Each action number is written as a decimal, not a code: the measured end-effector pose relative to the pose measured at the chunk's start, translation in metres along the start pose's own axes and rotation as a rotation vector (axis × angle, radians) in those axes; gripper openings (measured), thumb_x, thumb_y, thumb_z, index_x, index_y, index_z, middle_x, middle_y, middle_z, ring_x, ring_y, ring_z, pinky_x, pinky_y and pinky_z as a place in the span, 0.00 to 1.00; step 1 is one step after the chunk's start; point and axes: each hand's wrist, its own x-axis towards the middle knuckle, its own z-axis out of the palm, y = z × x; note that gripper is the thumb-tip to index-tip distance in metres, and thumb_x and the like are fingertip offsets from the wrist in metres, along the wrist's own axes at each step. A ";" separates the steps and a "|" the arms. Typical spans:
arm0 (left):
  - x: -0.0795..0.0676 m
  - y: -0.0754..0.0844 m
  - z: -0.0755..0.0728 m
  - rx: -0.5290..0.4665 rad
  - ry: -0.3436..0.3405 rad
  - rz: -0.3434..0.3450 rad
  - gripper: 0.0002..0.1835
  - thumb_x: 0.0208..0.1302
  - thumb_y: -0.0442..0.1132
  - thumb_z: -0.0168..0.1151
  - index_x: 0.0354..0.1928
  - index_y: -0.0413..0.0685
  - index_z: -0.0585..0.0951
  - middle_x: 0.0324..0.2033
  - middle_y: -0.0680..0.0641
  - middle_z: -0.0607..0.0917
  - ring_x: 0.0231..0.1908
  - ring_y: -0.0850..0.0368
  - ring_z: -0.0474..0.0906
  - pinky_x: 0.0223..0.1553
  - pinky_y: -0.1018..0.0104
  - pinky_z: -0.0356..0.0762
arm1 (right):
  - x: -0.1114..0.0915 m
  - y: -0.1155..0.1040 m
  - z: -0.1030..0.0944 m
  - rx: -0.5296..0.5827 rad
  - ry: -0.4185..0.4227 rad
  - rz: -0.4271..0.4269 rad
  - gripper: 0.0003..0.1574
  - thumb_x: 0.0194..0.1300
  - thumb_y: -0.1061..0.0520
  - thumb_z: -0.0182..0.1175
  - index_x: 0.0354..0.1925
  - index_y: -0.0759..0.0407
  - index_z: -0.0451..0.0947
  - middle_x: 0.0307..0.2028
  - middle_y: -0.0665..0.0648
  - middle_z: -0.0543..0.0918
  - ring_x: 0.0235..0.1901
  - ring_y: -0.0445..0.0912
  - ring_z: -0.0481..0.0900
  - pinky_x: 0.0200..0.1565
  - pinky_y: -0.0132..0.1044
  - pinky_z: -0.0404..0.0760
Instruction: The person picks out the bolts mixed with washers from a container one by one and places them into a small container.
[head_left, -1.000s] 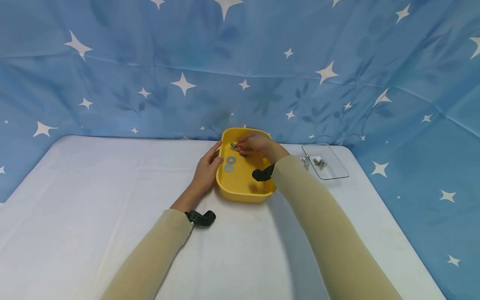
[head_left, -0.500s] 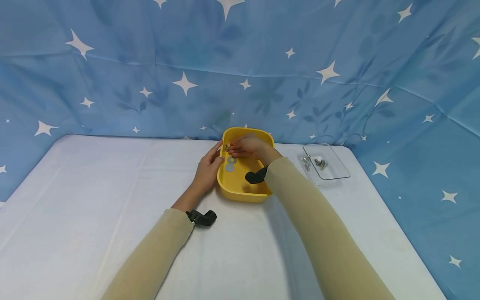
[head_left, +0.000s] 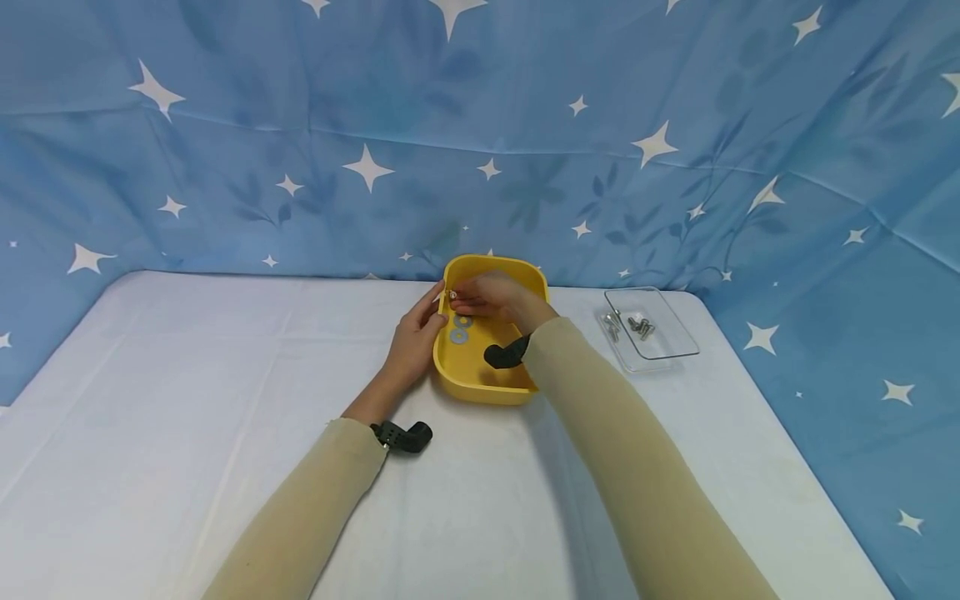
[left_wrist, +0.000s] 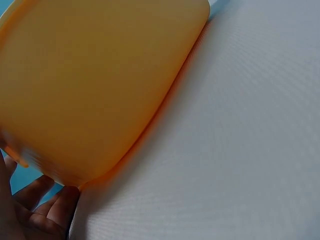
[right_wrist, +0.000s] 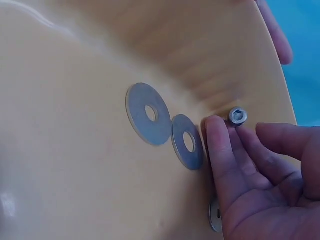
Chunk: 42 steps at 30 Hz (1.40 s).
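Observation:
In the head view my left hand [head_left: 412,337] grips the left wall of a yellow plastic tray [head_left: 487,396], thumb near the rim; the left wrist view has curled fingers [left_wrist: 57,205] at the tray's outer edge. My right hand [head_left: 498,298] reaches inside, near that same wall. Its fingertips pinch a metal socket-head screw [right_wrist: 237,116], whose hex recess faces the right wrist camera. Two flat washers [right_wrist: 148,114] lie side by side on the tray floor, left of these fingers. Part of another round metal piece [right_wrist: 215,215] shows below, mostly hidden by the hand.
To the right of the tray is a clear plastic box [head_left: 678,329] containing several screws [head_left: 641,327]. A white cloth [head_left: 225,433] covers the table. Behind it hangs a blue curtain [head_left: 262,167] with white stars.
My right hand has moved left within the tray, from near its middle to the left wall, bringing the screw along. The left hand has kept its grip on the tray.

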 end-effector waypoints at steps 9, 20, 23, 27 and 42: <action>-0.018 0.033 0.004 0.000 -0.026 -0.007 0.32 0.76 0.36 0.45 0.80 0.55 0.58 0.75 0.40 0.66 0.75 0.46 0.64 0.74 0.52 0.65 | -0.003 0.004 -0.001 -0.005 0.060 -0.024 0.21 0.71 0.64 0.59 0.60 0.69 0.79 0.46 0.61 0.88 0.45 0.48 0.89 0.54 0.36 0.85; -0.012 0.021 0.006 -0.008 -0.016 -0.013 0.32 0.76 0.37 0.45 0.80 0.56 0.57 0.76 0.40 0.65 0.75 0.46 0.65 0.74 0.51 0.65 | -0.010 0.002 0.000 -0.128 0.055 -0.048 0.22 0.68 0.67 0.61 0.59 0.69 0.79 0.47 0.60 0.85 0.40 0.47 0.86 0.62 0.42 0.81; -0.004 0.006 0.009 -0.009 -0.012 -0.004 0.32 0.77 0.39 0.45 0.79 0.63 0.58 0.75 0.42 0.67 0.74 0.47 0.66 0.74 0.50 0.66 | -0.021 -0.005 -0.009 -0.170 0.027 -0.053 0.24 0.70 0.67 0.59 0.63 0.69 0.76 0.55 0.62 0.83 0.48 0.49 0.85 0.65 0.42 0.79; -0.002 0.001 0.010 -0.015 -0.005 0.014 0.31 0.76 0.41 0.46 0.78 0.69 0.59 0.75 0.45 0.68 0.73 0.49 0.67 0.73 0.49 0.67 | -0.035 -0.016 -0.024 -0.184 0.040 -0.076 0.25 0.71 0.66 0.58 0.65 0.68 0.75 0.61 0.63 0.79 0.57 0.53 0.81 0.67 0.42 0.77; -0.004 -0.001 0.003 0.028 0.023 0.019 0.31 0.75 0.43 0.45 0.78 0.70 0.59 0.76 0.48 0.66 0.75 0.51 0.65 0.74 0.50 0.66 | -0.083 -0.034 -0.088 -0.121 0.050 -0.097 0.31 0.74 0.67 0.52 0.72 0.71 0.63 0.73 0.68 0.66 0.71 0.57 0.68 0.71 0.43 0.71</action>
